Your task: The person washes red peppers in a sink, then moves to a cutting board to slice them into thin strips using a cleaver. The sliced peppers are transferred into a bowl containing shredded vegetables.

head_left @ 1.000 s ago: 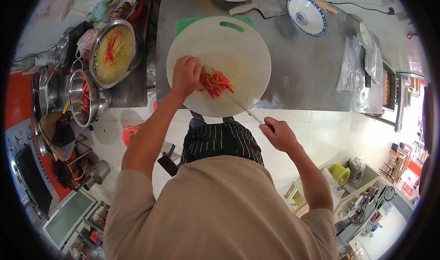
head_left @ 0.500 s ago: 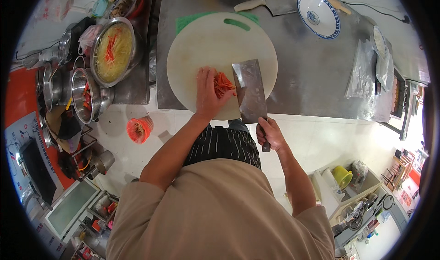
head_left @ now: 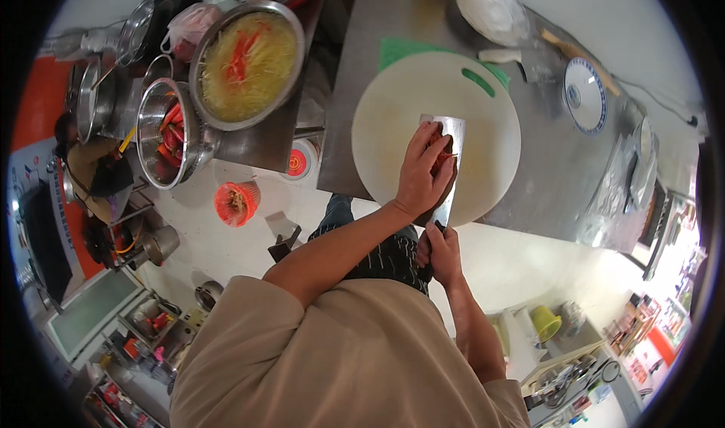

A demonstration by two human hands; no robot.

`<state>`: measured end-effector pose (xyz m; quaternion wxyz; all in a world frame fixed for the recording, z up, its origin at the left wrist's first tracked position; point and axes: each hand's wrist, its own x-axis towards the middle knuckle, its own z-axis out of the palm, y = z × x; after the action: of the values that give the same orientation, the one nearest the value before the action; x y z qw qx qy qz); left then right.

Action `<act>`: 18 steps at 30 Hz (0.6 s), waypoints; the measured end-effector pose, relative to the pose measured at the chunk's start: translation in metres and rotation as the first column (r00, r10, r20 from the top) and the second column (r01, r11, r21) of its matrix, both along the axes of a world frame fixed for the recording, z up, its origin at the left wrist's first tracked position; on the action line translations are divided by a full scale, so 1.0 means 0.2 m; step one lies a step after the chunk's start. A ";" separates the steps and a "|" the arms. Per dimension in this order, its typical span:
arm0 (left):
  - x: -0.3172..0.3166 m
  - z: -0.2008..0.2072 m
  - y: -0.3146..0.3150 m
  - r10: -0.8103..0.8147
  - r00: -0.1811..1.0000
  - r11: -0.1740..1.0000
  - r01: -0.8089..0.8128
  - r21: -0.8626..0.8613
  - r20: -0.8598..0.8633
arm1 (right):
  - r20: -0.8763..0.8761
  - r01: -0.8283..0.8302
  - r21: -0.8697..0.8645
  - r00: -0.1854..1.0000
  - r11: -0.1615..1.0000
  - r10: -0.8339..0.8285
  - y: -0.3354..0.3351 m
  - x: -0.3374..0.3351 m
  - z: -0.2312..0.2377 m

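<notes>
My right hand [head_left: 439, 253] grips the handle of a wide cleaver [head_left: 455, 130], low at the board's near edge. The blade appears to lie nearly flat over the round white cutting board [head_left: 393, 133]. My left hand [head_left: 423, 175] is closed over a small heap of red pepper shreds [head_left: 443, 156], pressing them against the blade. Its fingers cover most of the shreds. On the left, a steel bowl [head_left: 198, 81] holds pale yellow shreds [head_left: 268, 62] in liquid, with red shreds [head_left: 240, 56] on top.
Left of the bowl stands a steel colander [head_left: 145, 152] with red peppers [head_left: 172, 135]. A red plastic basket [head_left: 230, 204] is on the floor. Beyond the board lie a green cloth [head_left: 396, 49], another cleaver [head_left: 502, 56] and a blue-rimmed bowl [head_left: 593, 88]. Plastic bags [head_left: 604, 201] lie far right.
My view has turned left, toward the steel bowl. The cleaver, beside the shreds before, is now against them. My left hand has closed over the heap on the blade.
</notes>
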<state>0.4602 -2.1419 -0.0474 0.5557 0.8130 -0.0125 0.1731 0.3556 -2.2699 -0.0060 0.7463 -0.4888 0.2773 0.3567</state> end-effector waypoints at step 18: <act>0.51 0.22 2.01 0.162 0.987 0.838 -0.129 0.530 -0.015 | 0.214 -0.112 -0.129 0.967 0.985 0.138 0.87 0.54 0.42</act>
<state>0.5631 -1.7389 -0.0041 0.2966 0.9376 0.0186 0.1804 0.4629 -2.0953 0.0783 0.7189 -0.5846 0.1810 0.3298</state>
